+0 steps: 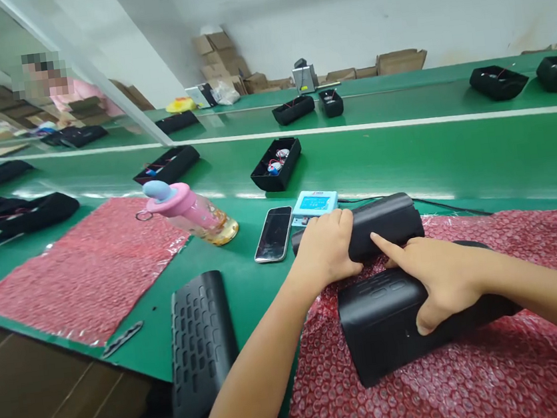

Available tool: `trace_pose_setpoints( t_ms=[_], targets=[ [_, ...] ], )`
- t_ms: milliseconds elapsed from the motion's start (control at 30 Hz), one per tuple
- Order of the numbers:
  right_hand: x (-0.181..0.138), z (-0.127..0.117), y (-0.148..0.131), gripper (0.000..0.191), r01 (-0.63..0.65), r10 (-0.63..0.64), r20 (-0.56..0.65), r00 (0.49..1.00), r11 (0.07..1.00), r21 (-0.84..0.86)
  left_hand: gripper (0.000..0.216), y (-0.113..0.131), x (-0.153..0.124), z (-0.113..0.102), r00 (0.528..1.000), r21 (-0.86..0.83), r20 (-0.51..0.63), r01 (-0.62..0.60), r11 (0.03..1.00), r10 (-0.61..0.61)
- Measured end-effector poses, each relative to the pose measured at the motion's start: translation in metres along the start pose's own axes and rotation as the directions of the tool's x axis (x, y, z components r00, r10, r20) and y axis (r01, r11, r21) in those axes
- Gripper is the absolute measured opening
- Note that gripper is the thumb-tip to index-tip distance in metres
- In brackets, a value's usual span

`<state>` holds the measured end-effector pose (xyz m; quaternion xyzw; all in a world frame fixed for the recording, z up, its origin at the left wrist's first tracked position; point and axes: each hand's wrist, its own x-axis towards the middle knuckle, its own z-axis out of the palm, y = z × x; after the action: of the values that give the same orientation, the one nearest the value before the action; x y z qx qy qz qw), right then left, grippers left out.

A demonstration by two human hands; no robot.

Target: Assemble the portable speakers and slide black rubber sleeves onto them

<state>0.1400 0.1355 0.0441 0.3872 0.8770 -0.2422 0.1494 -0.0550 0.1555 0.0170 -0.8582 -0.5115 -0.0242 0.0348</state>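
My left hand (327, 247) is closed around the left part of a black plastic housing (391, 223), its thumb on the near side. Closer to me, a second black housing (382, 321) with slots along its top lies on red bubble wrap (338, 383). Over this nearer housing lies my right hand (442, 277), thumb against its front face and index finger stretched to the farther housing. The right hand's other fingers are partly hidden. Just behind my left hand is a small light-blue device with a screen (315, 203).
A phone (274, 235), a pink-lidded bottle (193, 212) and a slotted black panel (201, 352) lie left of my arms. Another bubble-wrap sheet (89, 271) is farther left. Beyond, an open black housing with wires (277, 164) sits on the green belt (378, 157). A person (82, 97) is at back left.
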Motion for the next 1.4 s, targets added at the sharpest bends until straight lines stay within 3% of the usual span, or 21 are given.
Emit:
trace_pose_setpoints(
  t_ms=[467, 700, 933, 1133, 1300, 1400],
  targets=[
    [0.0, 0.002, 0.004, 0.121, 0.04, -0.039, -0.036, 0.999, 0.999, 0.021, 0.057, 0.002, -0.001, -0.001, 1.0, -0.017, -0.021, -0.01, 1.0, 0.01],
    [0.01, -0.005, 0.003, 0.115, 0.064, -0.063, 0.052, 0.997, 0.998, -0.019, 0.052, 0.004, -0.002, 0.0, 0.999, -0.019, -0.033, 0.0, 1.0, 0.0],
    [0.013, -0.006, 0.001, 0.115, 0.078, -0.077, 0.043, 0.996, 0.997, -0.009, 0.051, 0.005, -0.001, -0.005, 1.0, -0.026, -0.004, 0.0, 1.0, 0.0],
    [0.007, -0.003, 0.0, 0.113, 0.085, -0.085, -0.01, 0.996, 0.996, 0.012, 0.045, -0.014, -0.005, -0.018, 0.993, -0.303, 0.095, -0.041, 0.952, 0.073],
    [0.001, 0.002, -0.003, 0.111, 0.114, -0.116, -0.051, 0.992, 0.993, -0.036, 0.049, -0.021, -0.003, -0.018, 0.994, -0.419, 0.108, 0.063, 0.906, -0.018],
    [-0.001, 0.003, -0.003, 0.1, 0.133, -0.134, -0.073, 0.988, 0.991, -0.013, 0.048, -0.024, 0.003, -0.017, 0.991, -0.441, 0.121, 0.098, 0.892, -0.049]
  ],
)
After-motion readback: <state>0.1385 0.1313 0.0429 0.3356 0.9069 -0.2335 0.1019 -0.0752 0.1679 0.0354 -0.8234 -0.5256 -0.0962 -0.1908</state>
